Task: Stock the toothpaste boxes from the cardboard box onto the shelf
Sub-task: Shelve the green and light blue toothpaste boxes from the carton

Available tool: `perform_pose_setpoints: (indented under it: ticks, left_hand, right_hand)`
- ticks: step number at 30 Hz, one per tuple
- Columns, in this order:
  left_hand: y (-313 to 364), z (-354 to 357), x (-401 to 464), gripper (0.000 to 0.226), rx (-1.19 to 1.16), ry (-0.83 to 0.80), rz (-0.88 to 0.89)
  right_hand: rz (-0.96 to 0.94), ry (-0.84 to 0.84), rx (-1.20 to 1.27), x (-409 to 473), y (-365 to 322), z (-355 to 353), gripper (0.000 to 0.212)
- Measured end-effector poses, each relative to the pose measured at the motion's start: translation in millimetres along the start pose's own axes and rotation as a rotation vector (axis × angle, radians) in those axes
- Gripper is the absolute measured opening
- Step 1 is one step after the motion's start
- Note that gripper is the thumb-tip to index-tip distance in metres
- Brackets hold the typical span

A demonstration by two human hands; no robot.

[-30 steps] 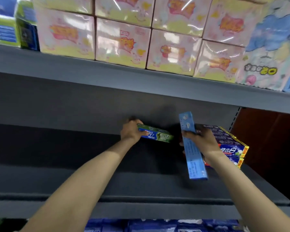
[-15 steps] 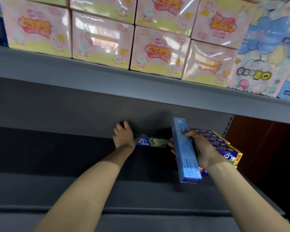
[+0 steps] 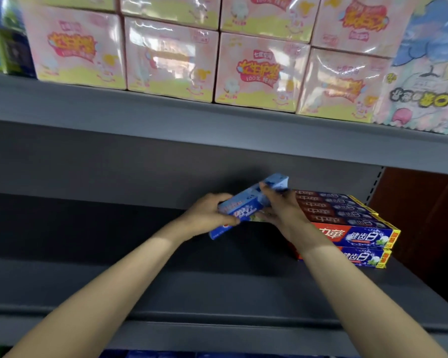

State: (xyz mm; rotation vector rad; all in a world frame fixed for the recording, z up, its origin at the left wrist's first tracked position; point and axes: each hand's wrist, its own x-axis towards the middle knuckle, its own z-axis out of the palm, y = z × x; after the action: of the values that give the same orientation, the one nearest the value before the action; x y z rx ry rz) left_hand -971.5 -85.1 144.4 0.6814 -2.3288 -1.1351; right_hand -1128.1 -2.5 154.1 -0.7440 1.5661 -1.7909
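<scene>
From the head camera, the grey shelf (image 3: pixel 217 288) is the landmark: a dark metal deck with a grey back panel, and both bare forearms reach in over its front edge. Above the middle of the deck, the left hand (image 3: pixel 204 218) and the right hand (image 3: pixel 282 213) share one light blue toothpaste box (image 3: pixel 246 205), which is held tilted, its far end raised toward the back panel and its near end dipping toward the deck. The left hand's fingers are curled around the lower, near end of the box; the right hand's fingers and thumb are wrapped around its upper part. A sliver of a green and white box (image 3: pixel 256 218) shows just beneath the blue one, between the two hands; whether either hand touches it cannot be told. At the right end of the shelf, just beside the right wrist, sits a stack of toothpaste boxes (image 3: pixel 352 228), red and dark blue, two layers high with several laid side by side, long faces to the front. On the upper shelf (image 3: pixel 166 120) directly above stand rows of pink wrapped packs (image 3: pixel 171 52), tightly side by side and stacked, with a pastel cartoon-printed pack (image 3: pixel 424 81) at their right.
</scene>
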Motion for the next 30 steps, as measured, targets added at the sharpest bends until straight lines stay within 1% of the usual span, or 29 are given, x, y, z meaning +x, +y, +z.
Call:
perform_pose_setpoints:
  ticks: [1, 2, 3, 5, 9, 11, 13, 14, 16, 17, 19, 21, 23, 24, 27, 30]
  left_hand:
    - [-3.6, -5.2, -2.6, 0.031, -0.096, -0.015, -0.034]
    - [-7.2, -9.1, -5.2, 0.03, -0.182, -0.042, -0.058]
    - [-9.5, -12.3, -8.0, 0.029, -0.245, -0.06, -0.068]
    - [-11.0, -16.6, -12.1, 0.029, -0.298, -0.056, -0.07]
    - [-13.3, -18.9, -10.3, 0.031, -0.302, -0.021, -0.062]
    - [-15.3, -18.8, -7.5, 0.032, -0.231, 0.003, -0.044]
    - [-16.2, -19.5, -3.9, 0.035, -0.088, -0.001, -0.015]
    - [-16.5, -20.2, -1.7, 0.038, 0.013, -0.012, -0.003]
    - [-17.5, -20.7, 2.4, 0.043, 0.194, -0.054, 0.018]
    - [-17.9, -19.8, 4.1, 0.044, 0.25, -0.078, 0.025]
    - [-19.4, -15.8, 6.7, 0.044, 0.299, -0.089, 0.018]
    - [-24.1, -13.1, 8.0, 0.044, 0.333, 0.002, -0.032]
    - [-31.7, -11.7, 8.2, 0.051, 0.358, 0.119, -0.124]
    - [-35.9, -10.2, 8.2, 0.055, 0.348, 0.146, -0.17]
    - [-44.2, -1.2, 9.0, 0.064, 0.316, 0.149, -0.262]
    - [-45.5, 7.4, 12.1, 0.063, 0.306, 0.184, -0.3]
  right_hand:
    - [-0.057, 0.025, -0.072, 2.4, -1.9, -1.6, 0.062]
    - [-0.119, 0.038, -0.168, 5.2, -3.9, -4.5, 0.064]
    - [-0.178, 0.033, -0.267, 6.0, -6.8, -7.5, 0.059]
    - [-0.247, 0.007, -0.418, 8.1, -9.6, -14.6, 0.046]
    - [-0.263, 0.0, -0.475, 14.0, -5.2, -18.7, 0.06]
    - [-0.322, 0.009, -0.615, 13.7, -3.8, -18.8, 0.071]
    - [-0.41, 0.011, -0.894, 9.2, -8.7, -20.8, 0.086]
    - [-0.465, -0.022, -1.044, 6.4, -11.2, -22.0, 0.088]
    - [-0.542, -0.181, -1.306, 6.9, -11.8, -23.4, 0.076]
    - [-0.509, -0.271, -1.366, 7.7, -10.0, -22.5, 0.066]
    - [-0.362, -0.353, -1.372, 7.5, -4.5, -20.9, 0.047]
    - [-0.285, -0.336, -1.392, 6.5, 1.6, -18.2, 0.045]
    - [-0.276, -0.296, -1.433, 6.7, 9.2, -16.2, 0.05]
    - [-0.286, -0.278, -1.441, 6.5, 12.8, -15.2, 0.051]
    - [-0.304, -0.239, -1.429, 11.7, 23.3, -13.0, 0.048]
    - [-0.304, -0.213, -1.395, 18.3, 29.3, -11.0, 0.048]
